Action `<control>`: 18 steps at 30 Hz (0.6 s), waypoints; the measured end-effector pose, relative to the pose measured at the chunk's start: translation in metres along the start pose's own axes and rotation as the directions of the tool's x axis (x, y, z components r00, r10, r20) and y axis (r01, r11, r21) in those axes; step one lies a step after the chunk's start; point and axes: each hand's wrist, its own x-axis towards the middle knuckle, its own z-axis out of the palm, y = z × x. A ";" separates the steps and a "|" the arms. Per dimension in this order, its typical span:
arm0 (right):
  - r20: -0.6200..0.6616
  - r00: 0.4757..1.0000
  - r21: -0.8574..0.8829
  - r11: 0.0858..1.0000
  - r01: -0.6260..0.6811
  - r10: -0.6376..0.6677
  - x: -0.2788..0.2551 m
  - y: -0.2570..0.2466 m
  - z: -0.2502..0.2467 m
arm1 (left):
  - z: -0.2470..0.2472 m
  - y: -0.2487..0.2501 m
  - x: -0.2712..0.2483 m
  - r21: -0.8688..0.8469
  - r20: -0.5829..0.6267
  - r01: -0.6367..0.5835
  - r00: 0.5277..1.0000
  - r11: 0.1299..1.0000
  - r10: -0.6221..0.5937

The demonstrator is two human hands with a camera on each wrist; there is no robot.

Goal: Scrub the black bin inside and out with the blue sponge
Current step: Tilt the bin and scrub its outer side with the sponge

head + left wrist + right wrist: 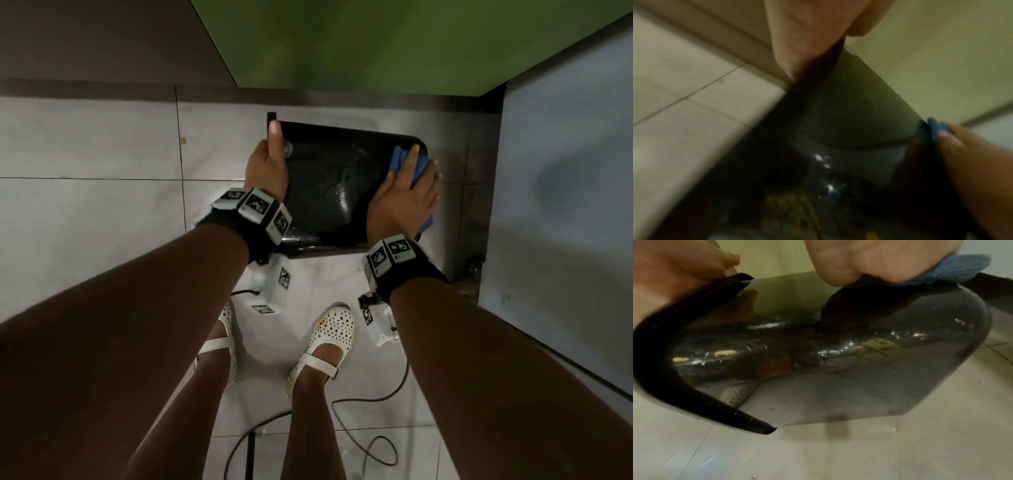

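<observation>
The glossy, wet black bin (335, 185) lies on its side over the tiled floor, its open rim to the left. My left hand (267, 164) grips that rim, thumb stretched along the top. My right hand (404, 198) holds the blue sponge (399, 159) against the bin's right end, fingers wrapped over it. In the right wrist view the sponge (953, 270) sticks out under my fingers on top of the bin (838, 386), with scraps of debris showing inside. The left wrist view is blurred; the bin (849, 113) and sponge (935, 129) show there.
A green wall (376, 44) stands just behind the bin and a pale grey panel (565, 171) closes the right side. My feet in white shoes (329, 339) are close in front. Black cables (370, 401) trail on the floor (85, 154).
</observation>
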 end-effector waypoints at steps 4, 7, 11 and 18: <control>-0.059 0.998 0.041 0.999 -0.029 0.032 -0.013 0.001 0.007 | 0.006 -0.005 0.006 -0.023 -0.062 -0.019 0.998 1.000 0.018; -0.105 0.992 0.046 0.996 0.070 -0.065 -0.033 -0.009 0.011 | 0.007 -0.010 0.009 -0.022 -0.081 -0.058 0.995 0.998 0.056; -0.059 0.936 0.067 0.934 0.351 -0.347 -0.066 -0.040 0.018 | 0.009 -0.014 0.013 0.038 -0.089 -0.063 0.994 0.997 0.066; -0.016 0.931 0.216 0.908 0.360 -0.365 -0.025 -0.083 0.014 | 0.006 -0.016 0.012 0.146 -0.095 -0.077 0.991 0.986 0.092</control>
